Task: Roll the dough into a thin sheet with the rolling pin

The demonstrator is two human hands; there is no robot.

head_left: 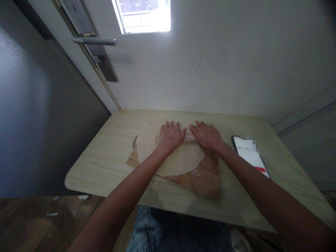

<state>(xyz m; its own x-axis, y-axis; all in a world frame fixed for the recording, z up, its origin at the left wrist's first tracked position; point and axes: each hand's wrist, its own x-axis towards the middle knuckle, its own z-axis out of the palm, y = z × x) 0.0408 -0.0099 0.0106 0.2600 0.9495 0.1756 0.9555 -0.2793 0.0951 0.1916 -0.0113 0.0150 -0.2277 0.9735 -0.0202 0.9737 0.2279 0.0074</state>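
Note:
A wide, thin sheet of pale rolled-out dough (181,161) covers most of a brown wooden board (208,178), its lower right edge uneven. Across the upper part of the sheet lies a pale cylinder that looks like a rolling pin (190,138), mostly hidden under my hands. My left hand (171,137) rests palm down over its left part, fingers spread and pointing away from me. Over the right part lies my right hand (206,135), also palm down with its fingers stretched out. Both thumbs point inward, a small gap between them.
The board lies on a light wood-grain table (105,154). A metal loop (134,141) sticks out at the board's left. To the right, a phone (250,155) shows a timer. Behind the table stands a white door with a metal handle (96,41) and a small window (144,15).

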